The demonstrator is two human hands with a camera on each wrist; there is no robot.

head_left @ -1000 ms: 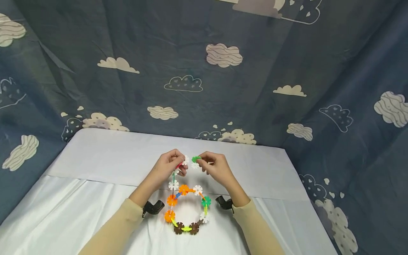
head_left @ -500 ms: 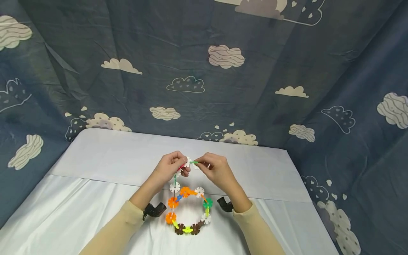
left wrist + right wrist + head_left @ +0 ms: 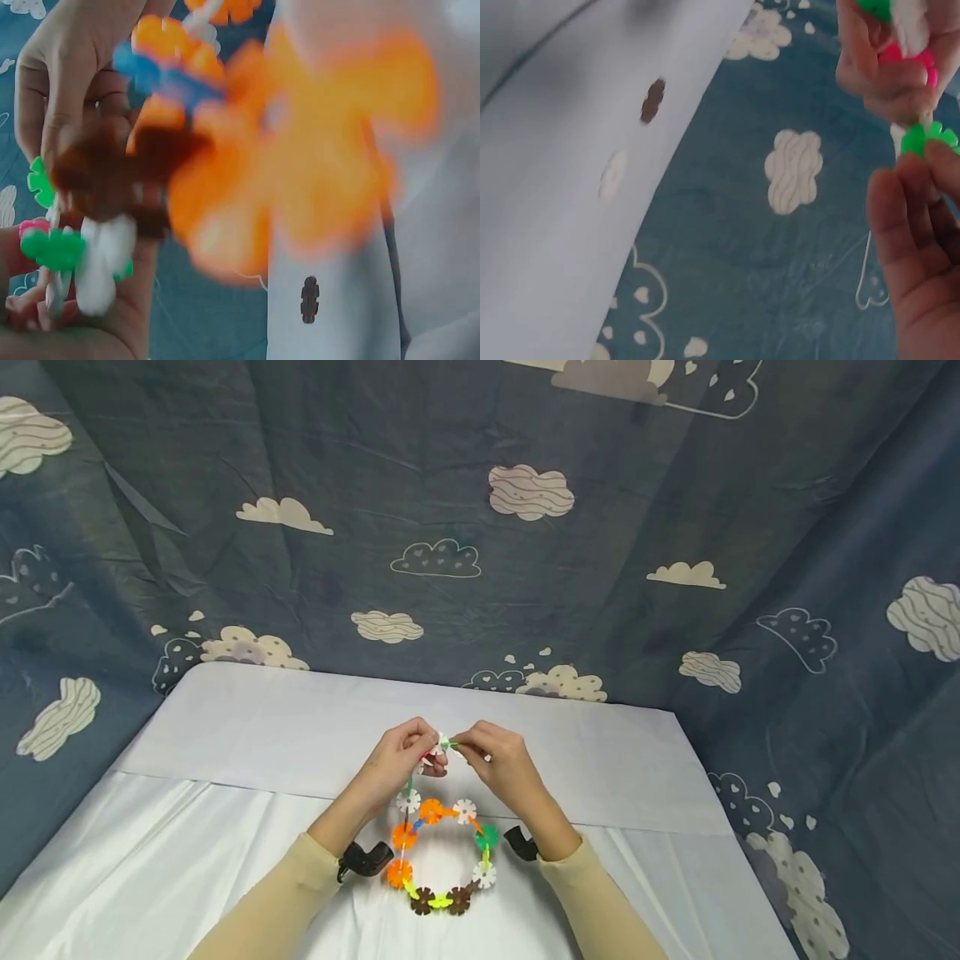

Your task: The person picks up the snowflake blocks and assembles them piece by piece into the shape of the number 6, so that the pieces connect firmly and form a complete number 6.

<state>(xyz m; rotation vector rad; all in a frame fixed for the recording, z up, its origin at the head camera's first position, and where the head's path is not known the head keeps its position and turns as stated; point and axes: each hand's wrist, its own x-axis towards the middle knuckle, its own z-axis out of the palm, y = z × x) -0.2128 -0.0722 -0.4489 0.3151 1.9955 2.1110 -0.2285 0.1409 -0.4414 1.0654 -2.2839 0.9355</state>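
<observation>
My left hand [image 3: 392, 758] pinches the upper end of a chain of flower-shaped interlocking discs, at a white disc [image 3: 441, 745] beside a pink-red one [image 3: 907, 60]. My right hand [image 3: 498, 756] pinches a green disc [image 3: 927, 139] between thumb and fingers, its edge against the white disc; how deep the slots engage is hidden. Below the hands, the chain forms a ring with orange [image 3: 400, 873], brown [image 3: 458, 901], green [image 3: 487, 837] and white discs. Blurred orange discs [image 3: 300, 150] fill much of the left wrist view, close to the camera.
A brown disc [image 3: 652, 101] and a white disc [image 3: 613, 174] lie on the white-covered table [image 3: 270, 718]. Dark cloud-print cloth [image 3: 450, 485] hangs behind and at both sides. Black wrist-worn devices [image 3: 365, 858] flank the ring.
The right hand has moved left, bringing the green disc from apart to contact with the white disc, and turned it from face-on to edge-on. The left hand has barely moved.
</observation>
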